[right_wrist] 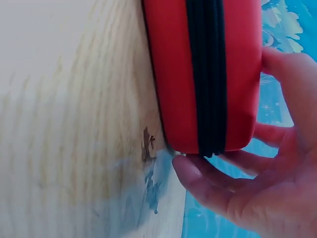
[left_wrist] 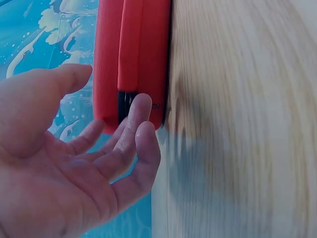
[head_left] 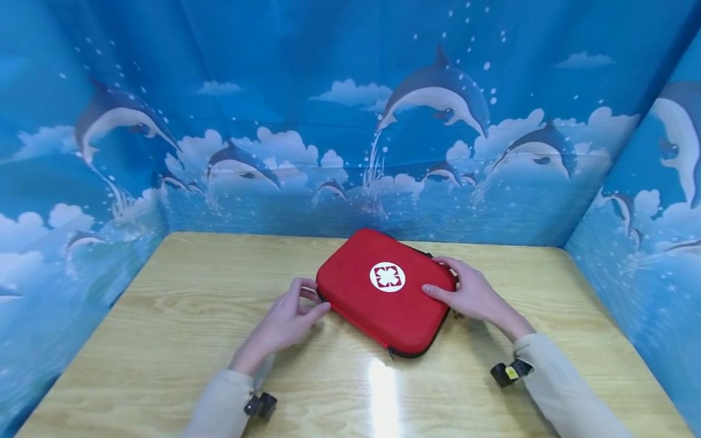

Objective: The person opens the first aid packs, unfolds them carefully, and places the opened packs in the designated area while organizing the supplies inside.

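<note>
A red zippered first-aid case (head_left: pixel 356 298) with a round white emblem lies at an angle on the wooden table. My right hand (head_left: pixel 471 294) grips its right end, thumb on the lid and fingers bent around the far side. In the right wrist view the fingertips (right_wrist: pixel 188 171) reach the case's corner, beside the black zipper (right_wrist: pixel 210 89). At the left corner is my left hand (head_left: pixel 285 321), its fingers loosely bent and the thumb apart from the case. The left wrist view shows those fingertips (left_wrist: pixel 141 106) in front of the case's end, near a red strip (left_wrist: pixel 130 49) along its side.
The wooden table (head_left: pixel 219 267) reaches back to a blue curtain (head_left: pixel 306 97) printed with dolphins and clouds, which also hangs at both sides. A dark mark (right_wrist: pixel 147 144) shows on the tabletop close to the case's right end.
</note>
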